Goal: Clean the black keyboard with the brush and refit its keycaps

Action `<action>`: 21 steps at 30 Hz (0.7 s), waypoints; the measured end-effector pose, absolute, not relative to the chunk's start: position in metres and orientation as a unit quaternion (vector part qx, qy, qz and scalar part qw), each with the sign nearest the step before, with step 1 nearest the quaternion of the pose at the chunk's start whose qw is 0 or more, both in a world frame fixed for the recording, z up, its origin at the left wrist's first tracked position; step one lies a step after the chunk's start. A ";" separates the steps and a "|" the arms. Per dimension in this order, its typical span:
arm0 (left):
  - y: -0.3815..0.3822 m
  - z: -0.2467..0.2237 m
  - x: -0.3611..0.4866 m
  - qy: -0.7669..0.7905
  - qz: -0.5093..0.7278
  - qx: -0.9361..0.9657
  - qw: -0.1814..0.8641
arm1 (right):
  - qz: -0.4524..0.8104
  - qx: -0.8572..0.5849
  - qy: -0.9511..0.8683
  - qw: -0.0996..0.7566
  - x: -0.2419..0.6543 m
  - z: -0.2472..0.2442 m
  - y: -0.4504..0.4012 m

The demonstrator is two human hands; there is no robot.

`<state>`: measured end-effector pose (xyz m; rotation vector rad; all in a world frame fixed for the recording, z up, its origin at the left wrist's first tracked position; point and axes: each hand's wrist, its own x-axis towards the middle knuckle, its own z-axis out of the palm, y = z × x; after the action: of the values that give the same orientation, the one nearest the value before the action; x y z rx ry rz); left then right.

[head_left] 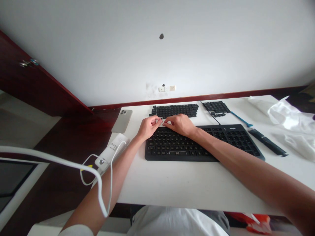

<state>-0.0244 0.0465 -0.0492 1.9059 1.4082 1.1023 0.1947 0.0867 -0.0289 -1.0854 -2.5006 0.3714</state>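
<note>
A black keyboard (177,153) lies on the white table, with most of its key positions showing bare sockets. My left hand (148,127) is at its upper left edge, thumb and index finger pinched together; a small dark bit shows by the fingertips, too small to name. Facing it, my right hand (181,124) rests over the keyboard's top edge with fingers curled into a pinch, their tips close to the left ones. Whatever sits between them is hidden. Just behind both hands, loose black keycaps (180,108) lie in rows. A second group of keycaps (216,106) lies farther right.
Right of the keyboard are a blue tool (240,118), a black bar-shaped object (267,142) and crumpled white plastic (287,114). A phone (122,120) lies at the left edge, near a white power strip (112,152). Its white cable (73,156) loops across my left forearm.
</note>
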 end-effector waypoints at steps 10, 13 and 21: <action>0.048 -0.049 -0.027 0.529 0.440 0.677 0.262 | 0.132 -0.394 -0.889 0.193 0.195 -0.029 0.087; 0.049 -0.050 -0.028 0.531 0.452 0.667 0.262 | 0.131 -0.395 -0.887 0.201 0.195 -0.028 0.087; 0.047 -0.047 -0.025 0.525 0.437 0.674 0.281 | 0.120 -0.385 -0.888 0.219 0.195 -0.031 0.088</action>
<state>-0.0254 0.0473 -0.0469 1.8078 1.4065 1.1714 0.1950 0.0877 -0.0307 -1.0669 -2.4587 0.3316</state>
